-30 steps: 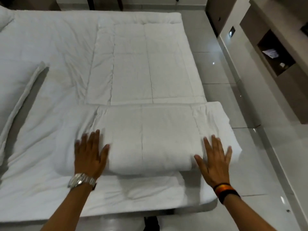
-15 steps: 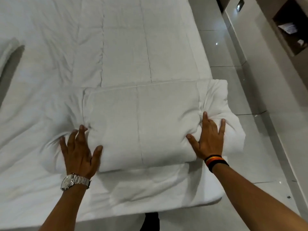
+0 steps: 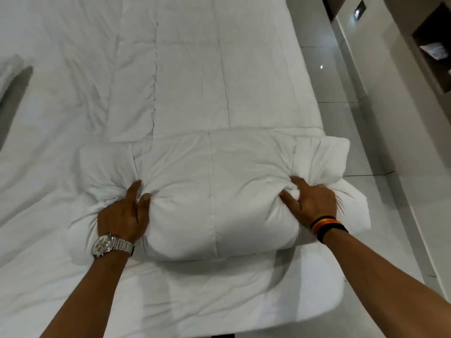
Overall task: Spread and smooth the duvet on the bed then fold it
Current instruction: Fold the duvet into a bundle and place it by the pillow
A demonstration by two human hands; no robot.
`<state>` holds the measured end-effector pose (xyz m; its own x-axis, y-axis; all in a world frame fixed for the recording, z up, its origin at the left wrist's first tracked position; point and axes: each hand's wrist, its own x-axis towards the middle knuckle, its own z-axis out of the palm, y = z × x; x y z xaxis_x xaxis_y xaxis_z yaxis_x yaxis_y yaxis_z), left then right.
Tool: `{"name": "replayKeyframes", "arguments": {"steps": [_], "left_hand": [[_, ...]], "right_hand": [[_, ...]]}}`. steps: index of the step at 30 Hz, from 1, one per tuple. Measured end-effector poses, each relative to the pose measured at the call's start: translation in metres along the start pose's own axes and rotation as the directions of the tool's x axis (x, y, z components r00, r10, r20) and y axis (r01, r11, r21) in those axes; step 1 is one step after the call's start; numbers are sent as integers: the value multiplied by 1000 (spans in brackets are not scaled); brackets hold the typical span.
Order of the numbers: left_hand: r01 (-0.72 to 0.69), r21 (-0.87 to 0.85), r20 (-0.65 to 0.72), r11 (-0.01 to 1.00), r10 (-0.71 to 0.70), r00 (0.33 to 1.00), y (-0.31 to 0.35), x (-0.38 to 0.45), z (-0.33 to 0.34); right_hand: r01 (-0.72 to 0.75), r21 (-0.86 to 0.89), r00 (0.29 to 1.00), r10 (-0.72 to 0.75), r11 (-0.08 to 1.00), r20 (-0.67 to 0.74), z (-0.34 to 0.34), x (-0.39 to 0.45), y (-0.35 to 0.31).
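A white quilted duvet (image 3: 195, 81) lies along the bed in a long strip. Its near end is doubled over into a thick fold (image 3: 210, 196) close to the bed's foot. My left hand (image 3: 124, 213), with a metal watch at the wrist, is clenched on the fold's left side and bunches the cloth. My right hand (image 3: 312, 203), with a striped wristband, grips the right side, fingers dug into the fabric. The fingertips of both hands are buried in the cloth.
The bed's white sheet (image 3: 48, 142) stretches to the left, with a pillow edge (image 3: 9, 69) at the far left. A shiny tiled floor (image 3: 353, 142) runs along the right of the bed. A wall unit with an open niche (image 3: 434, 50) stands at the top right.
Both hands went from lying flat with spread fingers on the fold to clenching it. The fold bulges between them and the view has moved closer.
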<state>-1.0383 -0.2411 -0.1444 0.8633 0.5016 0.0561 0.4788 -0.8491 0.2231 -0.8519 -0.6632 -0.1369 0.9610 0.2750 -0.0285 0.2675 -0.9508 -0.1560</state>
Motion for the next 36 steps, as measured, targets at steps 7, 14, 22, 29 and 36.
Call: {"name": "replayKeyframes", "arguments": {"steps": [7, 14, 22, 29, 36], "left_hand": [[41, 48, 82, 998, -45, 996, 2, -46, -66], [57, 74, 128, 996, -66, 990, 14, -129, -151], [38, 98, 490, 994, -82, 868, 8, -274, -195], [-38, 128, 301, 991, -3, 954, 4, -252, -207], [-24, 87, 157, 996, 10, 987, 30, -89, -199]], "right_hand": [[39, -65, 999, -37, 997, 33, -55, -64, 11], [41, -12, 995, -40, 999, 92, -136, -152, 6], [-33, 46, 946, 16, 998, 322, -162, -302, 36], [19, 19, 976, -23, 1000, 218, -178, -279, 29], [14, -66, 999, -10, 998, 53, -171, -105, 6]]}}
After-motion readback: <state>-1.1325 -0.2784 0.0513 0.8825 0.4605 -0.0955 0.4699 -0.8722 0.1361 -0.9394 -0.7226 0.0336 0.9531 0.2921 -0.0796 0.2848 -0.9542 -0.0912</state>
